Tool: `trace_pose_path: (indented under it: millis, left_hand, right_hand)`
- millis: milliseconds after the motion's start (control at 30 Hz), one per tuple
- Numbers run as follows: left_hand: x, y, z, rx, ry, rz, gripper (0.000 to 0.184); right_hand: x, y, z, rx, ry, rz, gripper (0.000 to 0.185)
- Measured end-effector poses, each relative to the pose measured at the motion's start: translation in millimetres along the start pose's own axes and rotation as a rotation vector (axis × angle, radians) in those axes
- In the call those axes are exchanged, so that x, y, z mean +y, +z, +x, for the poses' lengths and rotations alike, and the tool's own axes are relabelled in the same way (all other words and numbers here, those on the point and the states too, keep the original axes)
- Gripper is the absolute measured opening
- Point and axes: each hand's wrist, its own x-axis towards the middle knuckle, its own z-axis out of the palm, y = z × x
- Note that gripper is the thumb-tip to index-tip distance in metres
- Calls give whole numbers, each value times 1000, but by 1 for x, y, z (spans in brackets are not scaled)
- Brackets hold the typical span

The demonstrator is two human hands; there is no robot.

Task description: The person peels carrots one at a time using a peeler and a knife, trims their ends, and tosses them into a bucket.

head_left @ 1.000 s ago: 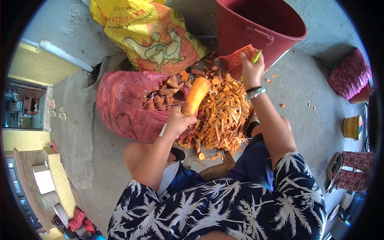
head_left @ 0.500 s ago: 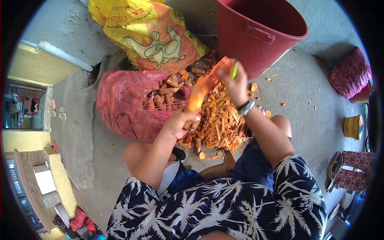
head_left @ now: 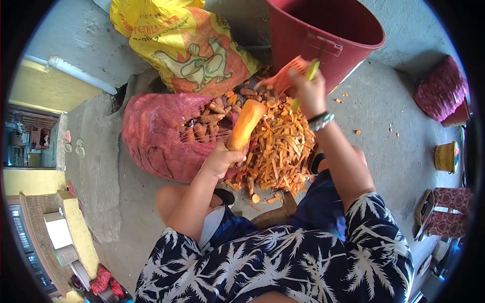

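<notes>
My left hand (head_left: 222, 159) is closed around the lower, brown-skinned end of a thick carrot (head_left: 246, 123), whose upper part is peeled to bright orange. My right hand (head_left: 309, 95), wearing a beaded bracelet, grips a peeler (head_left: 293, 71) with orange and green parts, blurred by motion. It is raised to the upper right of the carrot, apart from it. Below the hands lies a heap of carrot peelings (head_left: 283, 146). To the left, an open red mesh sack (head_left: 156, 136) holds unpeeled carrots (head_left: 208, 121).
A large red bin (head_left: 323, 43) stands at the back, beside a yellow and orange printed sack (head_left: 194, 55). Small carrot bits lie on the concrete floor (head_left: 379, 151). Farther right are a purple mesh sack (head_left: 442, 91) and a yellow bucket (head_left: 445, 157).
My right hand has lifted the peeler off the carrot, moving slightly up and to the right. More of the carrot's peeled top shows. My left hand keeps its hold.
</notes>
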Motion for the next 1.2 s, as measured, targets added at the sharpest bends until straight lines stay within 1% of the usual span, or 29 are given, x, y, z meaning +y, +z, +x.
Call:
trace_pose_path:
  millis: [33, 67, 133, 167, 200, 267, 300, 333, 400, 433, 500, 533, 567, 600, 667, 700, 733, 767, 800, 867, 900, 933, 967, 1000, 1067, 1100, 1133, 1167, 1200]
  left_hand:
    - [0, 0, 1, 35, 8, 28, 26]
    - [2, 0, 1, 34, 4, 32, 26]
    - [4, 4, 0, 50, -26, 42, 27]
    - [5, 4, 0, 45, -23, 45, 27]
    - [6, 3, 1, 40, 1, 64, 27]
    - [5, 4, 1, 44, 22, 73, 27]
    - [4, 3, 3, 60, 34, 68, 26]
    - [4, 3, 4, 72, 44, 64, 26]
    - [5, 6, 0, 61, 46, 69, 26]
    - [8, 6, 0, 54, 61, 75, 26]
    - [5, 0, 3, 86, 94, 98, 25]
    - [2, -2, 3, 118, 119, 116, 25]
    - [2, 0, 4, 119, 120, 114, 25]
    - [4, 1, 5, 98, 123, 83, 27]
    - [3, 6, 3, 72, 118, 57, 28]
    - [2, 9, 2, 20, 41, -106, 31]
    - [3, 11, 1, -33, -33, -265, 33]
    - [2, 9, 1, -51, -48, -257, 39]
    - [2, 9, 1, -49, -47, -258, 39]
    - [3, 10, 1, -62, -129, -432, 41]
    - [5, 11, 0, -61, -130, -431, 41]
    - [8, 14, -2, -132, -63, -445, 42]
    - [11, 17, -4, -206, 5, -457, 44]
    - [15, 17, -6, -211, 7, -450, 44]
    - [19, 16, -11, -339, 109, -451, 49]
    - [20, 13, -12, -327, 142, -370, 57]
    - [27, 19, -12, -313, 150, -373, 57]
    - [34, 29, -10, -274, 306, -349, 60]
    - [41, 33, -6, -237, 458, -321, 64]
  right_hand:
    - [10, 10, -15, -59, -21, 18, 27]
    - [22, 11, -13, 3, -8, -42, 26]
    - [19, -3, 14, 242, 83, -6, 24]
    - [15, -12, 24, 214, 79, 116, 22]
    - [10, -8, 22, 212, 70, 117, 22]
    - [7, 11, -6, 53, 81, -27, 22]
    - [2, 22, -25, 23, 22, -44, 22]
    - [6, 19, -21, 66, 153, -43, 22]
    - [48, -4, 22, 274, 3, -85, 20]
    - [14, -2, 16, 302, 107, 89, 20]
    - [14, -1, 12, 177, 58, 90, 20]
    - [7, 9, -7, 128, 55, 118, 20]
    - [-2, 18, -27, 95, 35, 73, 22]
    - [22, 14, -23, 85, -12, 75, 22]
    - [21, 7, -10, 186, 179, 95, 21]
    - [19, 10, -1, 302, 5, 127, 19]
    - [15, 5, 4, 267, 62, 191, 19]
    - [15, 2, 4, 195, 55, 197, 19]
    - [4, 6, -9, 120, 51, 200, 18]
    - [0, 16, -35, 27, 62, 259, 22]
    - [12, 12, -25, 159, 112, 171, 21]
    - [25, 5, -8, 294, 163, 83, 20]
    - [29, -4, 7, 454, 145, -7, 18]
    - [22, -9, 11, 418, 132, 132, 16]
    - [17, -7, 9, 275, 68, 257, 14]
    - [21, -5, 4, 193, 80, 285, 13]
    - [23, -2, -4, 109, 95, 315, 13]
    - [25, 3, -11, 149, 152, 355, 9]
    - [30, 4, -13, 142, 160, 356, 9]
